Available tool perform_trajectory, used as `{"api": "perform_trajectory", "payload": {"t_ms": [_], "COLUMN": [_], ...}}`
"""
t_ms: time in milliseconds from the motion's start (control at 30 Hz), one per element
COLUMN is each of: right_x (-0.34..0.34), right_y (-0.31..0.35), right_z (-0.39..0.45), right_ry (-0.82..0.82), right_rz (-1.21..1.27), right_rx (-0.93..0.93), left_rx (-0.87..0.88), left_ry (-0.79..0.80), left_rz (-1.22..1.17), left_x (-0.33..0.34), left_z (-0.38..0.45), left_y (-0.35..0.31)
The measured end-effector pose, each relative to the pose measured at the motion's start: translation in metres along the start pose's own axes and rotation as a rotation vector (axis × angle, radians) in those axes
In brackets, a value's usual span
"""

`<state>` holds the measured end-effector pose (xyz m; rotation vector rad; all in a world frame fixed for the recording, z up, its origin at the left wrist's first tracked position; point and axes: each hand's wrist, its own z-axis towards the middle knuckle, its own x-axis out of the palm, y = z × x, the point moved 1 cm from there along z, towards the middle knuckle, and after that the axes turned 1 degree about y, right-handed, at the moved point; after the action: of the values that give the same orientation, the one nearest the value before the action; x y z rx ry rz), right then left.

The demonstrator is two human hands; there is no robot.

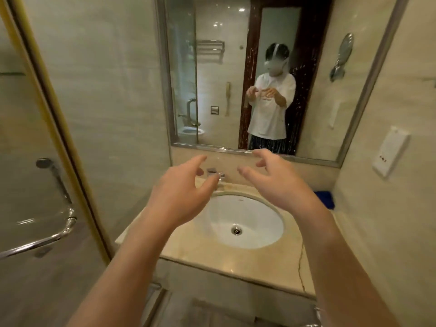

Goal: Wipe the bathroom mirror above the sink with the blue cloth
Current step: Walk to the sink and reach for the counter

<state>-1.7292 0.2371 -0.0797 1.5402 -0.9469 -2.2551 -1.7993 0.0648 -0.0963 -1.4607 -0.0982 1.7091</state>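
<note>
The framed mirror (pixel 217 74) hangs on the wall above the white oval sink (pixel 245 220); splash marks speckle its right-hand part. The blue cloth (pixel 326 198) lies bunched on the counter's back right corner, partly hidden behind my right forearm. My left hand (pixel 181 194) and my right hand (pixel 273 178) are both raised over the sink in front of the mirror's lower edge, fingers spread, holding nothing. Neither hand touches the cloth or the mirror.
A chrome tap (pixel 215 173) sits behind the sink on the beige marble counter (pixel 188 244). A glass shower door with a chrome handle (pixel 47 237) stands at the left. A white wall box (pixel 389 151) and the side wall close in on the right.
</note>
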Motion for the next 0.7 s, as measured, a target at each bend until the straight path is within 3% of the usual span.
{"api": "perform_trajectory", "payload": {"t_ms": [433,700], "right_x": [-0.072,-0.066], "right_y": [0.063,0.006], "right_z": [0.102,0.137], "right_ry": [-0.370,-0.350], "right_rz": [-0.219,-0.225], "right_rx": [0.020,0.196], "left_rx": [0.439,0.440], "left_ry": [0.021,0.099], "left_rz": [-0.153,-0.269], "left_x": [-0.045,0.029], "left_z": [0.181,0.230], "left_y": [-0.045,-0.058]}}
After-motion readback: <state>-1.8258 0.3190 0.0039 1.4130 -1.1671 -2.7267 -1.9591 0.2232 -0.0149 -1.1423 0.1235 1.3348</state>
